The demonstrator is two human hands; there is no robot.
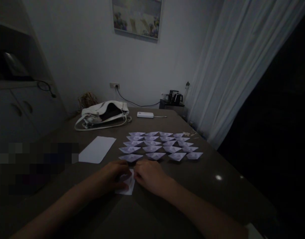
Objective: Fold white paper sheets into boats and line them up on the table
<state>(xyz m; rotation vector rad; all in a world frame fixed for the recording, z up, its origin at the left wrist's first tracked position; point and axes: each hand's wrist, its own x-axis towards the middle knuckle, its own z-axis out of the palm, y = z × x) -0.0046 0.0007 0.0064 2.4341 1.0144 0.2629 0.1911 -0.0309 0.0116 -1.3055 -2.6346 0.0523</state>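
A small piece of folded white paper lies on the table in front of me, partly covered by my fingers. My left hand bends over its left side, fingers curled, with fingertips and thumb on the paper. At its upper right edge, my right hand is closed with the fingertips pinching the paper. Just beyond both hands, several folded paper boats stand in rows. To the left of them is a flat stack or sheet of white paper.
A white handbag rests on the far left of the dark table. Behind the boats lies a white power bank-like device with a short cable. A sheer curtain hangs at the right; a black kettle stands beyond the table.
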